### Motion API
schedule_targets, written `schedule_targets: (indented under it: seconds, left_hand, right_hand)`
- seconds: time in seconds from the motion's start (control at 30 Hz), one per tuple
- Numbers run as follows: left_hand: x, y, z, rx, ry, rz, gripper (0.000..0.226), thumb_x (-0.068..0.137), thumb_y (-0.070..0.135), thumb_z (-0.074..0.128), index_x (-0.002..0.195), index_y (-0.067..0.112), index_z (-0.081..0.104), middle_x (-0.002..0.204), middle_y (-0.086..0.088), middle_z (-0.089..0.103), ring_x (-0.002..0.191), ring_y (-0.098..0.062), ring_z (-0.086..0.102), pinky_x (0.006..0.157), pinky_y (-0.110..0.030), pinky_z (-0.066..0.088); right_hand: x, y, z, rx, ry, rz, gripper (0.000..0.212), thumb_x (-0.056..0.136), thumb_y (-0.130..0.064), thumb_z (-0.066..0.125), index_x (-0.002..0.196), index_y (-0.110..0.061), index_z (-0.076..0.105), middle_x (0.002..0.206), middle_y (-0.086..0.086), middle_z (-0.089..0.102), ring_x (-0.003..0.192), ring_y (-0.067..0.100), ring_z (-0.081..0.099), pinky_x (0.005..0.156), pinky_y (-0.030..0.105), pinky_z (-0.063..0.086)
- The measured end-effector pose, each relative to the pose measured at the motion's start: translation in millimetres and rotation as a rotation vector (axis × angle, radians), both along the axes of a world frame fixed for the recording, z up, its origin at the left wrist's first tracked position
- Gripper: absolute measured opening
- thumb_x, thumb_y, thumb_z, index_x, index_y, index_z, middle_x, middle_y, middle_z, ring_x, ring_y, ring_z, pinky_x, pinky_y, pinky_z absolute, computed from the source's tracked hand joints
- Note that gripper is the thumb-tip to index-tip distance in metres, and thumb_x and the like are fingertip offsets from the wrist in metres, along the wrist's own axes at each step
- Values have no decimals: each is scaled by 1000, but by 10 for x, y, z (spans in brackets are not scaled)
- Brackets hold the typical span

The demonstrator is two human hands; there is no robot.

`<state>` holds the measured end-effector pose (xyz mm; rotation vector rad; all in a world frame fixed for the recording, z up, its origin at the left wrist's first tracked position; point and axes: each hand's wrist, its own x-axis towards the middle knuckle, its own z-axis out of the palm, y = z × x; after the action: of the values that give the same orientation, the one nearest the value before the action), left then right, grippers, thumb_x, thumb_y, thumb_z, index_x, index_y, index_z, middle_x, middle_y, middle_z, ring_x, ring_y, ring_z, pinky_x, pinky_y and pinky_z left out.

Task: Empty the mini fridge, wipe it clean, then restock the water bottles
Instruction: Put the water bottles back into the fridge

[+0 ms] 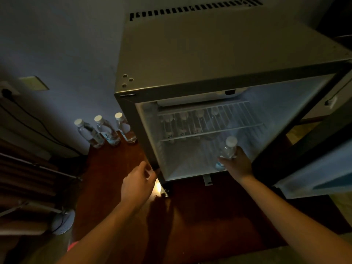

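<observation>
A: Nearest the lens: two bare forearms, entering from the bottom edge and reaching up-frame toward the mini fridge (219, 54).

B: Left hand (138, 182) pose?

A: Lower centre of the frame, at the fridge's front left bottom corner. Fingers bent at the cabinet edge; whether they grip it or only touch it, I cannot tell. Nothing else in that hand.

B: Right hand (237, 164)?

A: Centre right, inside the open cabinet near the floor of the compartment. Fingers wrapped round a water bottle (227, 149), held upright, white cap on top.

B: Other bottles?

A: Four bottle tops visible through the wire shelf (238, 116), standing in a row under it toward the back of the fridge. Three more bottles (106, 131) stand in a row on the dark reddish surface (114, 168) left of the fridge, by the wall, all with white caps.

B: Label text?

A: Pale labels with dark marks; too dim and small to read. No brand legible on the fridge either.

B: Door?

A: Door (314, 168) swung open at the right edge of the frame. Black cable (24, 109) runs from a wall socket, upper left.
</observation>
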<state>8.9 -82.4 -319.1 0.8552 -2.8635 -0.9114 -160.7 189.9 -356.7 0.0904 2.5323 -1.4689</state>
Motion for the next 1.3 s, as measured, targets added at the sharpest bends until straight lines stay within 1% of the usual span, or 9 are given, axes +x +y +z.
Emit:
schedule_targets:
  seconds: [0.13, 0.47, 0.67, 0.8, 0.9, 1.0, 1.07, 1.23, 1.3]
  left_hand:
    - [-61, -10, 45, -8, 20, -10, 31, 97, 48, 54, 125, 36, 55, 108, 12, 62, 87, -3, 61, 74, -28, 57]
    - [-123, -57, 192, 25, -17, -41, 34, 92, 49, 61, 122, 33, 58, 111, 10, 59, 94, -5, 57, 76, -24, 49]
    - [-145, -47, 239, 75, -28, -17, 35, 91, 46, 64, 122, 31, 60, 113, 8, 59, 97, -8, 58, 77, -24, 47]
    - [-135, -38, 216, 112, -27, -7, 34, 91, 48, 63, 122, 35, 59, 114, 10, 58, 98, -7, 58, 83, -29, 52]
    - [-138, -59, 203, 124, -41, -19, 30, 91, 49, 62, 119, 39, 59, 113, 9, 58, 97, -7, 58, 86, -33, 54]
    - [-139, -76, 209, 163, -43, -5, 19, 89, 50, 64, 106, 50, 54, 113, 10, 58, 100, -9, 59, 89, -37, 54]
    - [-141, -79, 237, 189, -39, -5, 18, 89, 49, 64, 98, 53, 50, 113, 10, 58, 101, -10, 60, 90, -39, 55]
    - [-162, -115, 266, 205, -40, -15, 18, 87, 48, 66, 91, 55, 49, 109, 9, 59, 97, -10, 61, 88, -41, 56]
    - [-165, -144, 248, 210, -51, -14, 18, 80, 58, 64, 90, 53, 49, 107, 9, 59, 96, -11, 60, 87, -41, 56]
  right_hand:
    - [-130, 88, -24, -19, 48, -9, 48, 77, -20, 80, 118, -13, 58, 103, 2, 64, 93, 19, 60, 79, 29, 43]
    - [-179, 189, -197, -165, 22, -11, 43, 75, -7, 81, 112, -15, 60, 104, 8, 68, 94, 23, 65, 81, 36, 53]
    - [-335, 142, -194, -95, 39, -32, 40, 81, 1, 71, 111, -19, 53, 98, 1, 64, 89, 20, 64, 63, 13, 46]
    - [-435, 25, -186, -3, 100, -132, 50, 82, -2, 72, 125, -6, 46, 105, 4, 60, 93, 25, 63, 77, 36, 53]
    - [-564, -39, -168, -3, 81, -89, 59, 81, -7, 73, 132, -5, 44, 107, 6, 61, 88, 21, 65, 76, 36, 55]
    - [-693, -85, -190, 90, 122, -56, 66, 78, -21, 77, 134, -7, 46, 119, 16, 64, 105, 33, 65, 87, 37, 51]
    - [-747, -124, -163, 213, 173, -49, 64, 85, -23, 72, 140, -6, 43, 124, 21, 61, 111, 39, 60, 85, 38, 46]
    - [-936, -197, -215, 337, 163, -9, 70, 85, -35, 70, 144, -11, 41, 123, 22, 62, 113, 41, 58, 92, 48, 48]
    - [-1002, -247, -212, 334, 108, -2, 67, 91, -34, 64, 147, -9, 37, 127, 21, 60, 118, 40, 55, 96, 47, 45]
